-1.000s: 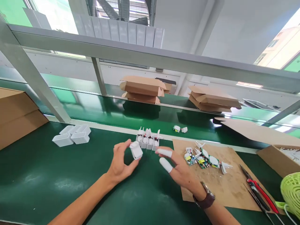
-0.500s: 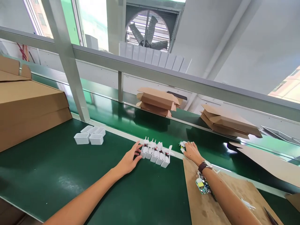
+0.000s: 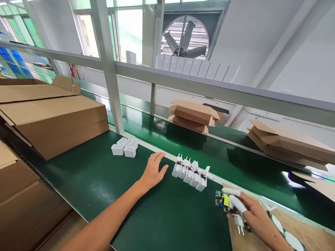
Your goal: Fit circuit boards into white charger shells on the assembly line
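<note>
My left hand [image 3: 154,170] is over the green work surface, thumb and fingers apart, holding nothing. Just right of it stands a row of several small white plastic cases [image 3: 188,177] with plug pins and white parts sticking up from their tops. My right hand [image 3: 251,209], with white covers on its fingertips, pinches a small circuit board [image 3: 222,200] that carries a yellow component. A white plug piece [image 3: 239,223] with two pins shows below this hand; whether it is joined to the board I cannot tell.
Several empty white cases [image 3: 124,147] stand grouped at the left. Large cardboard boxes [image 3: 65,118] sit farther left. Under my right hand lies a brown cardboard sheet [image 3: 232,230] with green-edged white pieces [image 3: 293,240]. Beyond a pale edge strip runs a green belt [image 3: 222,150] with folded cardboard [image 3: 193,113].
My right hand has come back from the far edge towards me, a circuit board now visible in its fingers. My left hand has moved off the case row. The view has swung left.
</note>
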A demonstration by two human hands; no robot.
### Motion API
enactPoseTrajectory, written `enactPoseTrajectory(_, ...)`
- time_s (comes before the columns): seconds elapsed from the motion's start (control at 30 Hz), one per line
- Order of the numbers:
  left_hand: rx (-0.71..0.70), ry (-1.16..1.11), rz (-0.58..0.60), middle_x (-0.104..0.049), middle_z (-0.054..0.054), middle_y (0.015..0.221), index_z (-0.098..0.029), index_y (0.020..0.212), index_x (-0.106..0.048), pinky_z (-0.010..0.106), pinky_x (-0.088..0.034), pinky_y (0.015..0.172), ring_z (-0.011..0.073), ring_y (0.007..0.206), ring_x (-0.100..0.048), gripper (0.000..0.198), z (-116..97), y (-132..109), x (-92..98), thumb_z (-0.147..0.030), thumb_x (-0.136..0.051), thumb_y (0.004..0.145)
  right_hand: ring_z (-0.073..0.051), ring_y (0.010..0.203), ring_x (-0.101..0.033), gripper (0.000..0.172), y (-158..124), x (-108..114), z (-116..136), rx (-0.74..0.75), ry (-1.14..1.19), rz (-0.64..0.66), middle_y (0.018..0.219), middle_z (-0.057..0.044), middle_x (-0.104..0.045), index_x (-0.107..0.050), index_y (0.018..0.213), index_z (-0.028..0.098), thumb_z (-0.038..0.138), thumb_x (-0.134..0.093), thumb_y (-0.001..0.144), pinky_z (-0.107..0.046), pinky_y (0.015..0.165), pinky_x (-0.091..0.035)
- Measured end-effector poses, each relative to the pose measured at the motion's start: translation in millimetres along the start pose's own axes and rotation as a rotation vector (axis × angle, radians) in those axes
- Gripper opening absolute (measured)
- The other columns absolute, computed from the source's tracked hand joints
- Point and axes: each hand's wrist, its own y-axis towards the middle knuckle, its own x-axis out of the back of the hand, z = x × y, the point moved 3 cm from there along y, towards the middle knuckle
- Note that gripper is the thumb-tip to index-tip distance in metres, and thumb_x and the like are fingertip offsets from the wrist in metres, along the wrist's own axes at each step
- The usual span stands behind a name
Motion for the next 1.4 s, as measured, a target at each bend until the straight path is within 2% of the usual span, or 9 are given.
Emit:
enactPoseTrajectory(0.1, 0.054, 0.074, -0.071, -0.06, 0.015, 0.132, -0.02, 0.132, -0.058, 0.054, -0.047, 0.109, 0.0327, 0.127, -0.055, 0.04, 7.8, 10.8, 18.0, -0.028, -0.059, 0.093, -0.024, 0.07, -0.073, 0.042, -21.1, -41.8, 13.8, 0.029, 0.011, 0.234, 0.077, -0.006, -0.074, -0.073, 0.111, 0.021, 0.045, -0.043, 0.092, -0.036, 0.065, -0.062)
enactPoseTrajectory(0.23, 0.159, 0.28, -0.146, -0.057, 0.018, 0.134, -0.019, 0.129, -0.062, 0.061, -0.041, 0.109, 0.0384, 0.132, -0.047, 0.04, 28.7, 24.2, 60.1, -0.029, -0.061, 0.09, -0.028, 0.096, -0.072, 0.031, -27.8, -48.9, 33.3, 0.312, -0.194, 0.112, 0.103, -0.011, -0.076, -0.075, 0.104, 0.021, 0.028, -0.048, 0.091, -0.044, 0.09, -0.06)
enactPoseTrajectory(0.5, 0.125, 0.659, -0.004, -0.066, 0.013, 0.124, -0.02, 0.084, -0.071, 0.063, -0.049, 0.096, 0.0418, 0.129, -0.048, 0.023, 71.5, 15.7, 124.9, -0.029, -0.053, 0.094, -0.031, 0.114, -0.067, 0.047, -49.3, -45.3, 16.0, 0.464, -0.226, 0.072, 0.121, -0.013, -0.07, -0.063, 0.132, 0.021, 0.016, -0.062, 0.085, -0.048, 0.099, -0.057)
enactPoseTrajectory(0.63, -0.113, 0.353, 0.143, -0.07, 0.013, 0.118, -0.02, 0.08, -0.068, 0.048, -0.056, 0.093, 0.0312, 0.11, -0.064, 0.03, 36.3, 10.5, 102.9, -0.041, -0.054, 0.095, -0.03, 0.111, -0.063, 0.043, -47.1, -53.4, 17.7, 0.492, -0.228, 0.039, 0.112, -0.013, -0.069, -0.065, 0.125, 0.017, 0.007, -0.056, 0.084, -0.048, 0.097, -0.056)
enactPoseTrajectory(0.8, -0.323, -0.002, 0.498, -0.069, 0.008, 0.125, -0.022, 0.085, -0.064, 0.033, -0.058, 0.089, 0.0198, 0.104, -0.07, 0.019, -51.4, -17.4, 34.4, -0.032, -0.054, 0.098, -0.028, 0.101, -0.06, 0.035, -44.8, -57.2, 17.6, 0.462, -0.221, 0.039, 0.107, -0.013, -0.067, -0.064, 0.116, 0.015, 0.009, -0.061, 0.082, -0.045, 0.091, -0.055)
enactPoseTrajectory(0.93, -0.427, -0.091, 0.55, -0.07, 0.009, 0.119, -0.023, 0.092, -0.061, 0.032, -0.059, 0.085, 0.0207, 0.104, -0.071, 0.008, -95.0, -32.1, -14.6, -0.026, -0.054, 0.095, -0.028, 0.104, -0.06, 0.043, -48.7, -60.7, 12.3, 0.466, -0.189, -0.026, 0.111, -0.012, -0.066, -0.06, 0.124, 0.015, 0.009, -0.061, 0.082, -0.045, 0.092, -0.055)
enactPoseTrajectory(1.13, -0.14, -0.158, 0.624, -0.064, 0.009, 0.122, -0.024, 0.132, -0.05, 0.038, -0.061, 0.079, 0.0231, 0.091, -0.07, 0.061, -88.9, -40.7, -42.7, -0.046, -0.077, 0.081, -0.028, 0.107, -0.06, 0.032, -51.5, -64.6, 14.5, 0.499, -0.138, -0.07, 0.117, -0.012, -0.066, -0.065, 0.102, 0.019, 0.001, -0.061, 0.075, -0.045, 0.093, -0.056)
enactPoseTrajectory(1.27, -0.008, -0.26, 0.723, -0.06, 0.011, 0.132, -0.027, 0.146, -0.042, 0.04, -0.06, 0.083, 0.0238, 0.095, -0.067, 0.081, -74.6, -45.9, -34.9, -0.046, -0.081, 0.078, -0.026, 0.108, -0.062, 0.051, -52.0, -59.2, 18.9, 0.472, -0.048, -0.106, 0.118, -0.011, -0.065, -0.06, 0.128, 0.021, 0.005, -0.06, 0.08, -0.043, 0.093, -0.058)
enactPoseTrajectory(1.4, 0.037, -0.424, 0.786, -0.055, 0.012, 0.147, -0.03, 0.152, -0.037, 0.047, -0.05, 0.109, 0.0294, 0.125, -0.061, 0.081, -70.6, -45.5, -30.6, -0.039, -0.078, 0.084, -0.026, 0.11, -0.064, 0.061, -55.2, -52.3, 26.8, 0.474, 0.038, -0.215, 0.12, -0.01, -0.065, -0.048, 0.144, 0.024, 0.012, -0.06, 0.086, -0.043, 0.093, -0.059)
